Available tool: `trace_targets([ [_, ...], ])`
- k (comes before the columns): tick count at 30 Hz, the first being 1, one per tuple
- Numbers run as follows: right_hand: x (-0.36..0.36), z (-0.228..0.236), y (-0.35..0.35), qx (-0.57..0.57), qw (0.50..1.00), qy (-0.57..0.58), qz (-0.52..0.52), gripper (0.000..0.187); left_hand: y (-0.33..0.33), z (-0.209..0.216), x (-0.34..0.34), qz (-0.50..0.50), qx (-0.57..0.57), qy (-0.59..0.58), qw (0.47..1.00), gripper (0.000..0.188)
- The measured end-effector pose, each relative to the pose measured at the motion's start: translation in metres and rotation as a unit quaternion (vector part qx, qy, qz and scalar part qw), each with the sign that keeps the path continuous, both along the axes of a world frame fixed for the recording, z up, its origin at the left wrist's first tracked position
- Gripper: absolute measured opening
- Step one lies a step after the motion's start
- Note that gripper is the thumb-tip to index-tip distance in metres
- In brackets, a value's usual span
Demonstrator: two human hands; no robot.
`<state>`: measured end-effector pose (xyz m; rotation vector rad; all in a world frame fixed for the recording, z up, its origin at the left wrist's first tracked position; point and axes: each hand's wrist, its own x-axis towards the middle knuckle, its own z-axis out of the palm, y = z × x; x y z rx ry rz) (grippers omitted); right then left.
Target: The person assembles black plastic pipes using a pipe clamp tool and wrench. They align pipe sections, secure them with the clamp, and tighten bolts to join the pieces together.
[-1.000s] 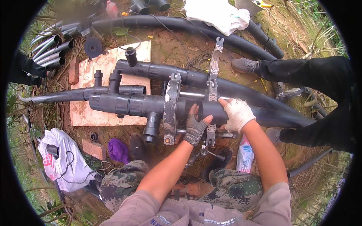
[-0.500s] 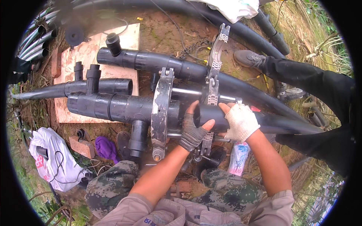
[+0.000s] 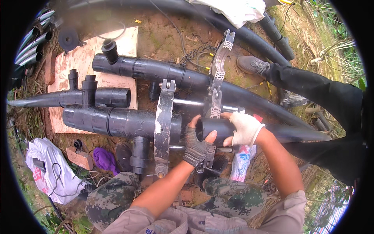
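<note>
Outdoors over bare soil (image 3: 156, 43), gripping black pipe (image 3: 218, 128), centre toward 3 o'clock, with left hand (image 3: 196, 146) half-curled round its mouth, right hand (image 3: 246, 129) cupped over; leaving gap before already-clamped fitting (image 3: 126, 123) at 9 o'clock, second clamp (image 3: 219, 64) unfastened toward 1.

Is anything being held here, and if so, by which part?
The right hand grips a black pipe near its open end; the left hand is at that end, its grip unclear.
</note>
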<state>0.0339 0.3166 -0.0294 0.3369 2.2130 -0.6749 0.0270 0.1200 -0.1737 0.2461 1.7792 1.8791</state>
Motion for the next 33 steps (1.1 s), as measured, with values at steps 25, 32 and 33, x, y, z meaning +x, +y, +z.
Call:
trace_targets([
  [25, -0.084, 0.003, 0.041, -0.098, 0.586, 0.563, -0.574, 0.048, 0.004, -0.004, 0.002, 0.006, -0.030, 0.031, 0.999, 0.073],
  [32, 0.047, 0.010, -0.090, 0.042, 0.690, 0.674, -0.261, 0.049, 0.011, -0.017, -0.003, 0.037, 0.012, -0.013, 0.999, 0.061],
  [33, 0.063, 0.006, -0.099, 0.071, 0.713, 0.660, -0.227, 0.052, 0.010, -0.015, -0.006, 0.036, 0.018, -0.021, 0.999, 0.061],
])
